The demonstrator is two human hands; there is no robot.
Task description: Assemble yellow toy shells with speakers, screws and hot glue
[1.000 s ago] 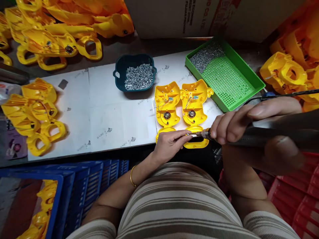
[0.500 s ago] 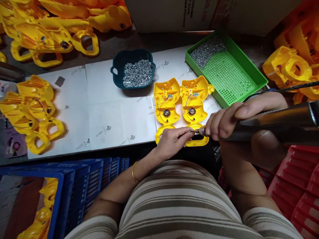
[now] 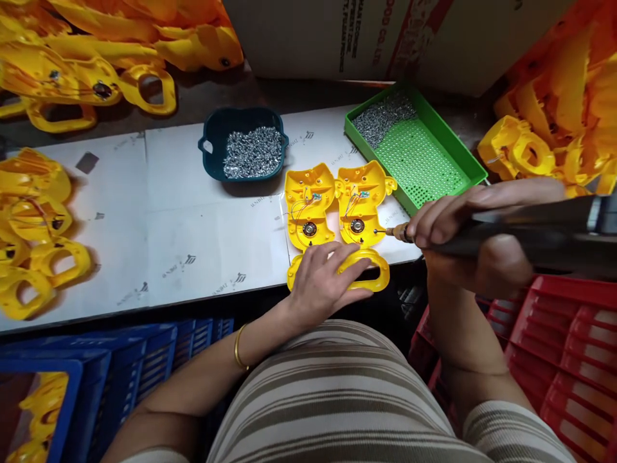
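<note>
Two yellow plastic shell halves lie side by side on the white bench, the left shell point(image 3: 308, 206) and the right shell point(image 3: 359, 199), each with a small round speaker and thin wires inside. My left hand point(image 3: 324, 280) lies flat, fingers spread, on their handle loops at the bench's front edge. My right hand point(image 3: 463, 225) grips a dark electric screwdriver point(image 3: 525, 231). Its bit point(image 3: 385, 232) holds a screw at the right shell's right edge.
A dark teal bowl point(image 3: 212, 138) of screws and a green perforated tray point(image 3: 465, 164) with more screws stand behind the shells. Heaps of yellow shells point(image 3: 33, 225) lie left, back and right. Blue crates point(image 3: 144, 360) and red crates point(image 3: 573, 347) sit below.
My left hand has let go of the screwdriver tip and now presses flat on the handle loops. The screwdriver bit has moved up to the right shell's edge.
</note>
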